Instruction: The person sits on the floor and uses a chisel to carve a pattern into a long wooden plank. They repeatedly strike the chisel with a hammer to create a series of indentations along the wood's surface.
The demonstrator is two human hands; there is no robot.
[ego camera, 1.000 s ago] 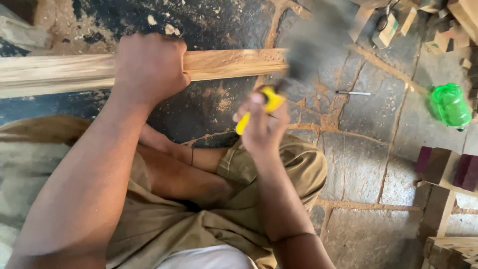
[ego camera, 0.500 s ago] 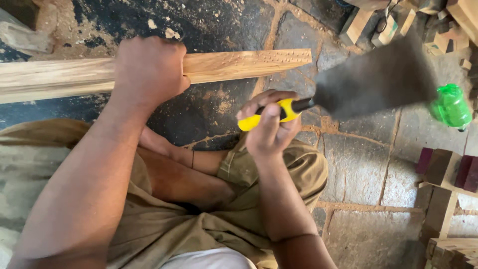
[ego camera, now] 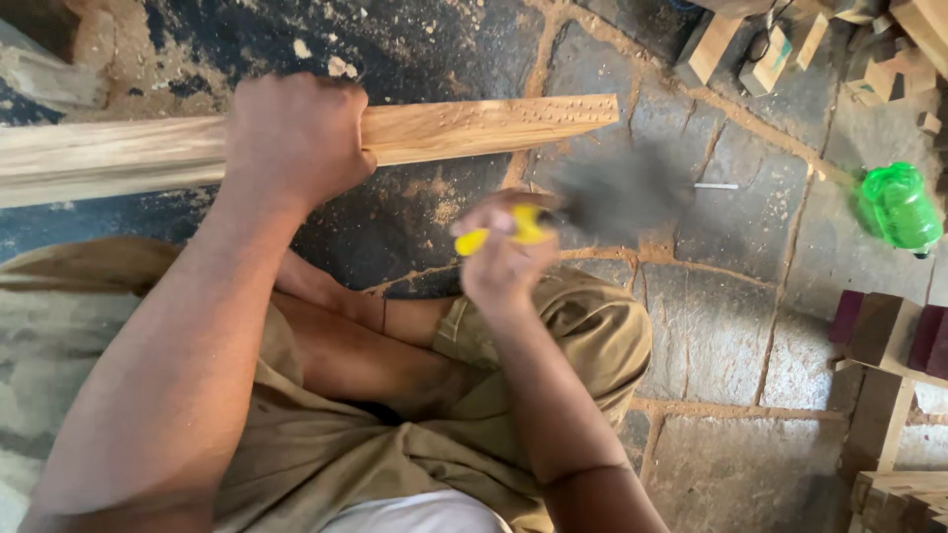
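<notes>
Your left hand (ego camera: 296,138) has its fingers wrapped tight around the wooden plank (ego camera: 474,126), which runs left to right across the far stone floor (ego camera: 731,326). Your right hand (ego camera: 506,255), fingers clenched on the yellow handle (ego camera: 494,232), holds the blurred tool head (ego camera: 617,197) just near of the plank's free right end.

Soft daylight, sharp floor; motion blur on swinging tool (ego camera: 617,197).

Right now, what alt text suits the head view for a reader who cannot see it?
A seated person's left hand grips a long wooden plank lying over a stone floor, while the right hand holds a yellow-handled tool whose dark head is motion-blurred. A green plastic bottle lies nearby.
</notes>
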